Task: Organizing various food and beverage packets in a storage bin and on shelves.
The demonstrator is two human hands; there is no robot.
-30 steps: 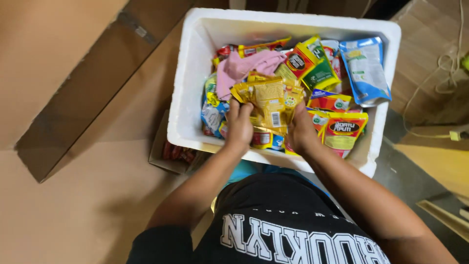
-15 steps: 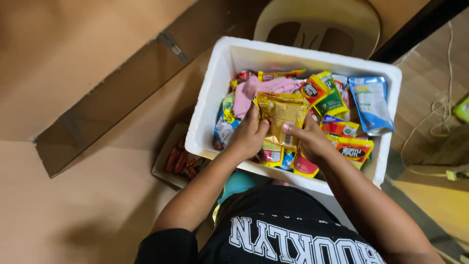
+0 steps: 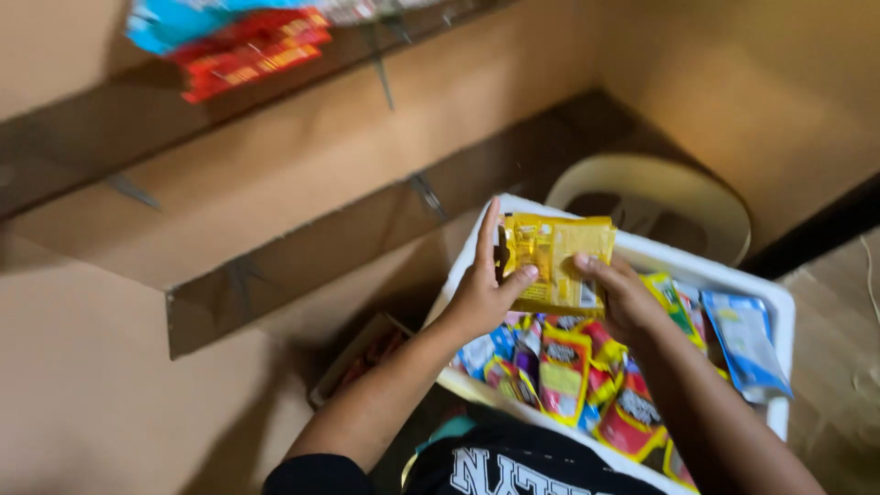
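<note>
Yellow packets now lifted above box

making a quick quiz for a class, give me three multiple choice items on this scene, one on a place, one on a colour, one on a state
1. Where is the yellow packet?
A. held above the white box
B. on the shelf
C. on the chair

2. What colour is the plastic chair behind the box?
A. blue
B. cream
C. black

3. How is the packet held?
A. by the left hand alone
B. by the right hand alone
C. by both hands

Answers:
1 A, it is raised over the box of packets.
2 B, its seat looks pale cream.
3 C, one hand grips each side.
</note>
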